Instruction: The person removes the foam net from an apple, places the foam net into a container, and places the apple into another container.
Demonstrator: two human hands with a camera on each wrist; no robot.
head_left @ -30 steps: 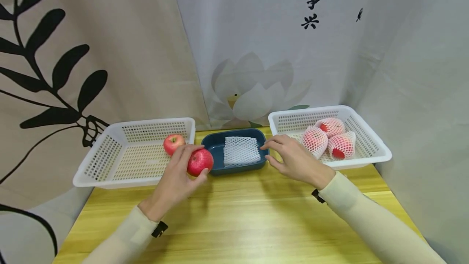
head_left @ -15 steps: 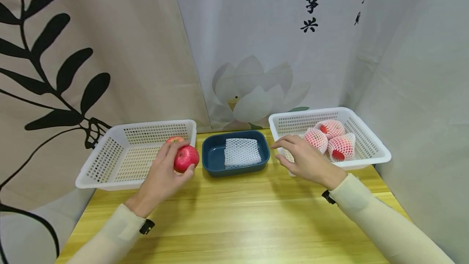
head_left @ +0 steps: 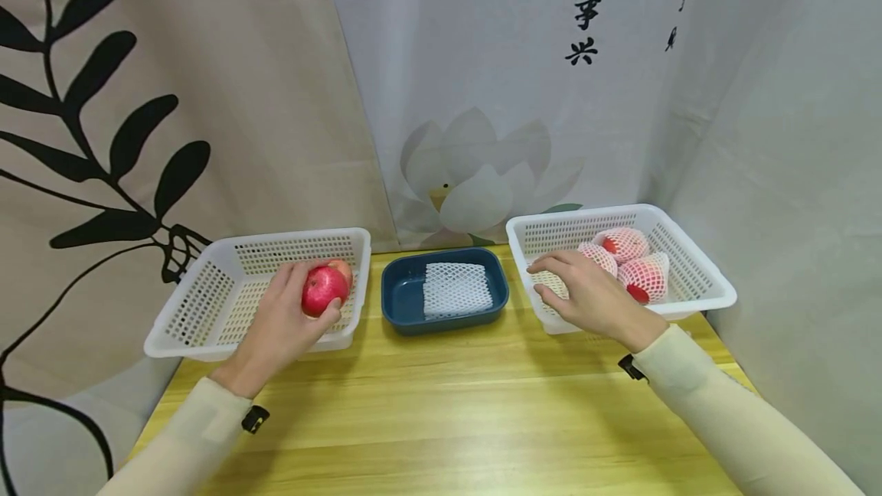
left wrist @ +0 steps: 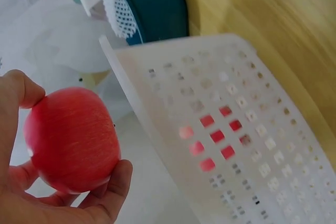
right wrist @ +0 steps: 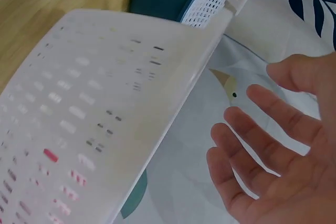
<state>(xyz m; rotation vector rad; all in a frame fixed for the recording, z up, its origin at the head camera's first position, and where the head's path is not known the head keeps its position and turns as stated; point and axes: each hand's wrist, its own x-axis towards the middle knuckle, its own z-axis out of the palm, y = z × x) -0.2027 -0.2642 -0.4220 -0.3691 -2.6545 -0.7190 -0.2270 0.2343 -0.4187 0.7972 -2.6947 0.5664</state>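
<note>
My left hand [head_left: 279, 320] grips a red apple [head_left: 322, 291] over the left white basket [head_left: 227, 289]. In the left wrist view, thumb and fingers wrap around that apple [left wrist: 73, 140] beside the basket's wall. A second apple [head_left: 341, 269] sits behind it, partly hidden, and shows as red through the basket holes. Over the near left part of the right white basket [head_left: 696, 266], my right hand [head_left: 592, 293] hovers with relaxed fingers. Nothing lies in that hand [right wrist: 278, 145] in the right wrist view. Several fruits in foam nets [head_left: 646, 275] rest inside the right basket.
Between the baskets stands a dark blue tray [head_left: 403, 289] with a flat white foam net [head_left: 456, 289] in it. The wooden table [head_left: 441, 419] extends in front. A printed curtain [head_left: 482, 83] hangs close behind.
My left hand has carried the apple leftward, from beside the blue tray to over the left basket. My right hand has drawn away from the tray, rightward over the right basket.
</note>
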